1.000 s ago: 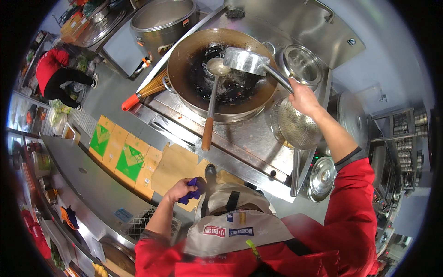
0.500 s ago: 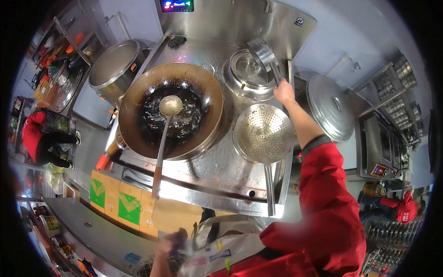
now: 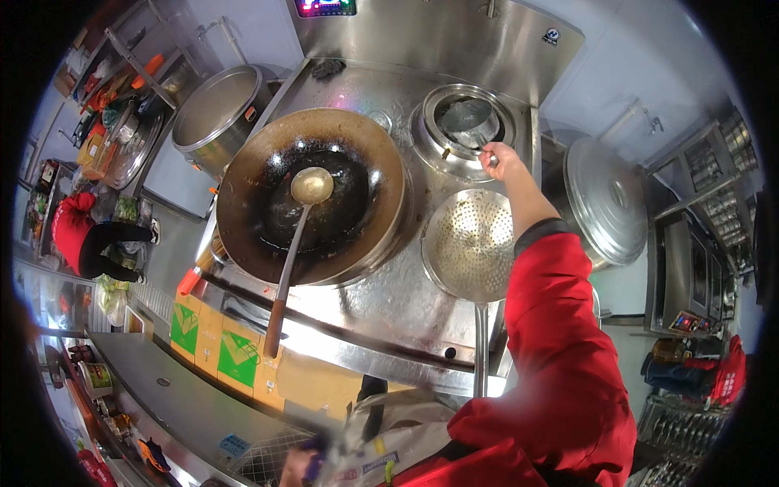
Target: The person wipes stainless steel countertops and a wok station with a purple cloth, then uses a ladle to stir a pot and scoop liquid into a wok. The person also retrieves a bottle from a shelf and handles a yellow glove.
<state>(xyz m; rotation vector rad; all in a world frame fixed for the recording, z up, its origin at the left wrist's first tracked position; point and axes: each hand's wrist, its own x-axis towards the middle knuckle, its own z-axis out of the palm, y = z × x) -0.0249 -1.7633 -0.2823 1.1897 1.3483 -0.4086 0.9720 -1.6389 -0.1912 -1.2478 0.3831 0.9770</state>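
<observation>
Gripping a metal dipper (image 3: 471, 124) in the right hand (image 3: 501, 161), at the mouth of a round steel pot (image 3: 446, 165); bunching a purple cloth (image 3: 316, 443) in the left hand (image 3: 296, 469), well apart, blurred beside the apron (image 3: 402, 414). Crowding the right hand's near side with a perforated strainer (image 3: 471, 243), and its left with a wok (image 3: 243, 195) holding a ladle (image 3: 312, 187). Showing blurry printed patches beside the left hand, a lit display (image 3: 326, 6) beyond the right. Leaving bare counter (image 3: 365, 312) between the hands, short of the front edge
</observation>
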